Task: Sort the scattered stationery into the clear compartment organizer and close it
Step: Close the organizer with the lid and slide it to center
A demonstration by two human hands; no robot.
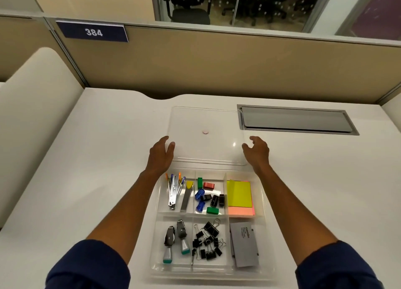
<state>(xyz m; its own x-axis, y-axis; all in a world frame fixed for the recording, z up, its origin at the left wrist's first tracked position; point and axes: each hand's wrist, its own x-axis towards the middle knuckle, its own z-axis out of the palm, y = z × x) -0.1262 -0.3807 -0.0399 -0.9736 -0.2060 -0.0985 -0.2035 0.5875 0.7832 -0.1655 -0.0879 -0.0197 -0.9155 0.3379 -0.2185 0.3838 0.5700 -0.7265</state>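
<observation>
Clear compartment organizer (265, 219) sits near the front edge of the white bench (86, 180), open, its clear lid (208, 119) lying flat just behind it. Left hand (160, 156) rests at the lid's left edge, fingers (170, 147) loosely spread, thumb touching the rim. Inside, from left: pens (173, 191) and staple removers (175, 241), coloured sharpeners (206, 197) above binder clips (208, 243), sticky notes (239, 195) above a grey box (244, 247). Right hand (258, 152) hovers at the lid's right edge, fingers (247, 146) curled open; whether they touch it cannot be told.
</observation>
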